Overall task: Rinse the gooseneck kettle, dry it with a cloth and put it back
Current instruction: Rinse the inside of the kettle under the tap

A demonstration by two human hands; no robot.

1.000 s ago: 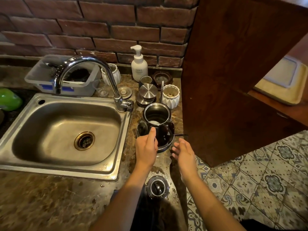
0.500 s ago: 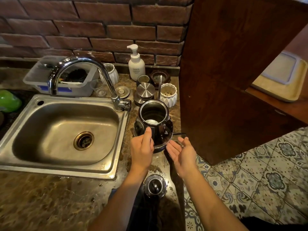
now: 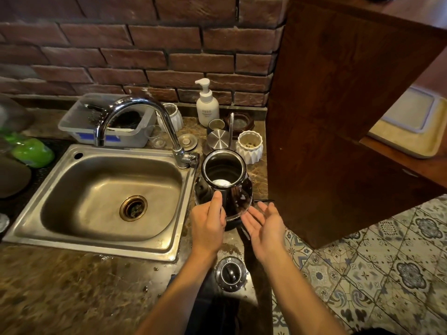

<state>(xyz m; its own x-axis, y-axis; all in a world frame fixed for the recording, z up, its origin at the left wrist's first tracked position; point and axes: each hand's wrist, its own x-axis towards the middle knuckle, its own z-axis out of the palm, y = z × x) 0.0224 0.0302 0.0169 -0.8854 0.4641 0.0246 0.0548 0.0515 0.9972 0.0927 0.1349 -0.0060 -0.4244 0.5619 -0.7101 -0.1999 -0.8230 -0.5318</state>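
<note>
The dark, shiny gooseneck kettle [image 3: 227, 187] stands lidless on the stone counter just right of the sink, and its thin spout [image 3: 231, 128] rises on the far side. My left hand [image 3: 208, 226] is wrapped around the kettle's handle on the near side, thumb pointing up along it. My right hand [image 3: 264, 226] hovers palm-up, fingers spread, next to the kettle's lower right side and holds nothing. The kettle's lid [image 3: 231, 274] lies on the counter between my forearms. I see no cloth.
The steel sink [image 3: 96, 240] with its curved faucet [image 3: 135, 105] lies to the left. Behind the kettle stand a soap pump bottle [image 3: 207, 105], a steel canister [image 3: 217, 139] and a white ribbed cup [image 3: 249, 146]. A wooden panel [image 3: 338, 117] rises close on the right.
My right hand has turned palm-up and moved in closer to the kettle's right side. My left hand has stayed on the handle.
</note>
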